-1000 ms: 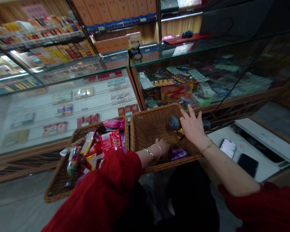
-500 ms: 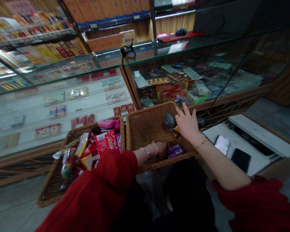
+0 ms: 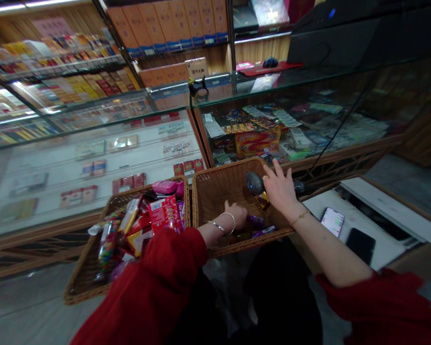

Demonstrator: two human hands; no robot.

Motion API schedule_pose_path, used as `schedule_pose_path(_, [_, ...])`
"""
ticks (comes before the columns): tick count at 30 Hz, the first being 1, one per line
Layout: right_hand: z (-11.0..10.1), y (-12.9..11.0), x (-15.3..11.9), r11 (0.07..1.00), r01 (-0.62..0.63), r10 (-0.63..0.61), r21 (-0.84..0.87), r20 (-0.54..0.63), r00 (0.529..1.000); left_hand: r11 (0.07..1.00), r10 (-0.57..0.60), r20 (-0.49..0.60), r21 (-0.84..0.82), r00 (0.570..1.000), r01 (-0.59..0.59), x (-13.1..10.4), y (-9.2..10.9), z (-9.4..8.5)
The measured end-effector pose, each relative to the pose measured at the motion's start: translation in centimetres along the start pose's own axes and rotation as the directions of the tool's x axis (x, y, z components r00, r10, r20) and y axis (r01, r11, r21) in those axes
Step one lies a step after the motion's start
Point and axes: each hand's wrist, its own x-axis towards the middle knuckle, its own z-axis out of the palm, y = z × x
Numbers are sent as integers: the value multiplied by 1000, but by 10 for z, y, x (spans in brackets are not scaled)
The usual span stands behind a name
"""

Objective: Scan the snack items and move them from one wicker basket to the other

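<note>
My left hand is inside the right wicker basket. Its fingers curl and the thumb points up; whatever lies inside the curl is hidden. A purple snack packet sits right by those fingers, slightly blurred. Another purple packet lies along the basket's near wall. My right hand rests with spread fingers over a dark grey handheld scanner, which has a small blue light, at the basket's right rim. Below the scanner head, a yellow packet is partly covered.
On the left, a second wicker basket holds snack packets, including a red one. A white box at right carries a lit phone and a dark phone. Behind stands a glass display counter.
My left hand has risen a little, and its thumb now shows. The two purple packets, side by side before, now lie apart. My right hand stays over the scanner.
</note>
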Motion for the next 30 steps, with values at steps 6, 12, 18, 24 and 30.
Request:
schedule_pose_path(6, [-2, 2, -2, 999, -11, 11, 34, 5, 1000, 995, -17, -213, 90, 977, 37, -17, -15, -19])
schedule_pose_path(12, [-4, 3, -4, 995, -46, 48, 92, -24, 999, 987, -98, -510, 60, 855, 149, -52, -37, -43])
schedule_pose_path(18, [-7, -6, -5, 988, 19, 6, 155, -160, 987, 959, -239, -673, -49, 700, 280, -77, -63, -44])
schedule_pose_path(24, [-9, -25, -5, 978, 122, -68, 167, -299, 952, 922, -354, -720, -162, 596, 351, -81, -83, -42])
schedule_pose_path(30, [-9, -42, -6, 968, 187, -117, 167, -359, 926, 900, -412, -732, -233, 542, 368, -82, -93, -34])
